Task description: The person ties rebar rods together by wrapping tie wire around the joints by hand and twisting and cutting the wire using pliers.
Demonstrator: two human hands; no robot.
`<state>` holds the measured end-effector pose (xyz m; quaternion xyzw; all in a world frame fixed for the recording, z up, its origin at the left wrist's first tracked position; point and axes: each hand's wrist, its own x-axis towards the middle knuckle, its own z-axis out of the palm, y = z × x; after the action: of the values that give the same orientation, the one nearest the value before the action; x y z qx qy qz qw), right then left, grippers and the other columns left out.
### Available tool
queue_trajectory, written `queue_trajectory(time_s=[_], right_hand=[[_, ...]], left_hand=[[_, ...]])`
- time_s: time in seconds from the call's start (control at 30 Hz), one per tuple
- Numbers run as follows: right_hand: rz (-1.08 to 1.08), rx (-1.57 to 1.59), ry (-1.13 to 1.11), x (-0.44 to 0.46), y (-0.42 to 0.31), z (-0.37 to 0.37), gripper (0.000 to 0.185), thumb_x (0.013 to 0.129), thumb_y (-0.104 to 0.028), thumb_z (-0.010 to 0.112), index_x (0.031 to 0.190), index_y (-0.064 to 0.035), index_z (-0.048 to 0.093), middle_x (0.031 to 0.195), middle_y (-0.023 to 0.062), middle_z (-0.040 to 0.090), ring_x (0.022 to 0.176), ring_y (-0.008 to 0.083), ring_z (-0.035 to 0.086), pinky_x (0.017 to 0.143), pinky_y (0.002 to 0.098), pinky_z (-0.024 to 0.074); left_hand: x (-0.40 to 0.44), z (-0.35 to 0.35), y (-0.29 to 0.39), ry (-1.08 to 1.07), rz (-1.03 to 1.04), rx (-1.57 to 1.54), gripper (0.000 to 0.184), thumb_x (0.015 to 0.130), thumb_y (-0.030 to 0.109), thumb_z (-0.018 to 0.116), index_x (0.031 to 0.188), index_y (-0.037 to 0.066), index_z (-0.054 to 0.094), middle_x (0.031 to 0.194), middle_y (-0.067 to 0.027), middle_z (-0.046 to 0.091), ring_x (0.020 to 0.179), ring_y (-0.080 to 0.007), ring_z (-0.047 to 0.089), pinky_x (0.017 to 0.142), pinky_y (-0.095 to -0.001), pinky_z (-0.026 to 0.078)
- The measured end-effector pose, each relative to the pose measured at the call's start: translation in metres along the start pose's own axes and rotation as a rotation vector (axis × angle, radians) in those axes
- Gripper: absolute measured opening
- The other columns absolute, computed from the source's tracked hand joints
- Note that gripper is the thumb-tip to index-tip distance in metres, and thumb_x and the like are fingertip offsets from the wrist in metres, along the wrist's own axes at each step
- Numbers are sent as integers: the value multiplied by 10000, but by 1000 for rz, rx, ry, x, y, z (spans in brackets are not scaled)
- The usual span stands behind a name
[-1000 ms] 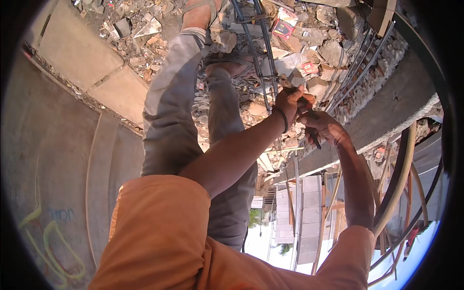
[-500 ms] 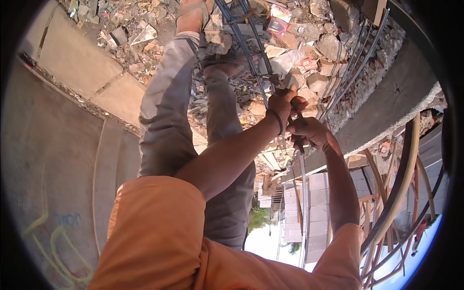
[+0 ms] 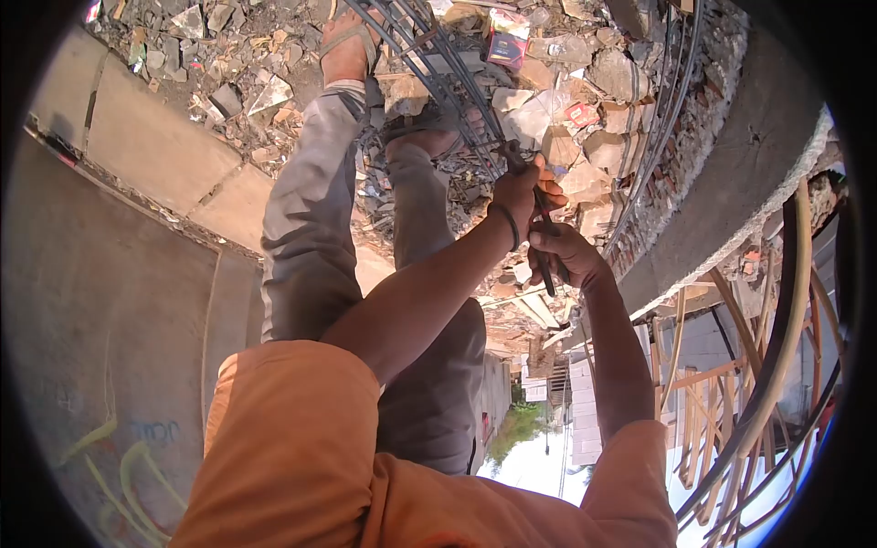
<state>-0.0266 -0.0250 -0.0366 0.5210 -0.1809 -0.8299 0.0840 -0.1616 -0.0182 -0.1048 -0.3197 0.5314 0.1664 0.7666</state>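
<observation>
My left hand is closed around the upper part of a pair of dark pincers, just below their head. My right hand grips the lower part, with the handle ends poking out beneath the fingers. The pincers' head is at the end of a bundle of steel rebar tied with crosswise stirrups, which runs up past my feet. Whether the jaws bite on wire there is too small to tell. A dark band circles my left wrist.
Broken rubble covers the ground around my sandalled feet. A small dark and pink box lies among it. Right of my hands are loose rods and a concrete beam. Curved poles stand lower right; a concrete wall is left.
Both hands and the pincers have shifted slightly left in view. The pincers' handles show more below my right hand. The whole view has turned a little.
</observation>
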Motion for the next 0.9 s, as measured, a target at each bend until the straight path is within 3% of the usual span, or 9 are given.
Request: queue_trajectory(time_s=[0.13, 0.17, 0.23, 0.37, 0.43, 0.53, 0.63, 0.8, 0.9], right_hand=[[-498, -1183, 822, -7, 37, 31, 497, 850, -161, 626, 1269, 34, 443, 1116, 237, 547, 949, 350, 627, 840, 428, 507], [-554, -1361, 1047, -1, 42, 38, 439, 865, -93, 550, 1278, 4, 435, 1014, 222, 578, 838, 380, 631, 747, 455, 520], [-387, -1261, 939, 0, 37, 28, 311, 892, -107, 552, 1182, 1, 516, 859, 153, 609, 681, 320, 639, 660, 421, 540], [6, 287, -209, -13, 11, -2, 244, 927, -231, 619, 944, 13, 616, 696, 52, 586, 532, 170, 581, 500, 341, 545], [-17, 163, -193, -2, 20, -15, 251, 902, -179, 631, 1032, 33, 593, 802, 92, 617, 655, 202, 624, 587, 356, 558], [-523, -202, 326, 16, 43, 2, 375, 872, -183, 670, 1147, 36, 539, 966, 149, 625, 858, 239, 644, 710, 390, 550], [-569, -1279, 986, 17, 52, 27, 418, 874, -132, 614, 1241, 16, 479, 1092, 171, 596, 956, 242, 630, 769, 410, 529], [-165, 54, 230, 11, 34, 15, 277, 880, -270, 684, 913, 1, 640, 661, 66, 571, 540, 205, 592, 499, 385, 519], [-183, 490, -278, 21, 93, -23, 290, 865, -275, 699, 937, -1, 640, 688, 68, 586, 549, 196, 589, 499, 355, 510]], left_hand=[[5, 6, -11, 133, 66, 31, 389, 944, 389, 600, 941, 3, 564, 770, -103, 628, 705, -277, 692, 672, -358, 552], [5, 4, -15, 116, 59, 29, 379, 940, 383, 607, 942, 6, 565, 769, -99, 629, 704, -274, 692, 670, -355, 552], [8, 2, -15, 78, 64, 24, 360, 933, 370, 620, 944, 14, 568, 767, -92, 633, 702, -268, 693, 667, -347, 552], [-10, -1, 2, 85, -12, 21, 358, 888, 357, 683, 944, 19, 579, 766, -81, 644, 694, -249, 689, 623, -321, 550], [-4, 3, 1, 67, 63, 58, 351, 886, 353, 687, 917, 19, 583, 705, -53, 602, 651, -228, 672, 552, -290, 532], [7, 1, -10, 224, 114, 141, 308, 897, 321, 673, 873, 32, 567, 655, -30, 554, 583, -206, 648, 497, -283, 507], [9, 7, -17, 344, 165, 207, 279, 897, 291, 666, 844, 48, 540, 627, -20, 520, 523, -185, 624, 460, -290, 486], [-5, 3, -4, 203, 34, 244, 328, 853, 299, 726, 948, 30, 563, 762, -70, 607, 678, -222, 675, 548, -305, 550], [-4, -10, -15, 16, -10, 294, 393, 858, 307, 726, 1071, 13, 574, 931, -134, 658, 851, -269, 689, 725, -352, 587]])
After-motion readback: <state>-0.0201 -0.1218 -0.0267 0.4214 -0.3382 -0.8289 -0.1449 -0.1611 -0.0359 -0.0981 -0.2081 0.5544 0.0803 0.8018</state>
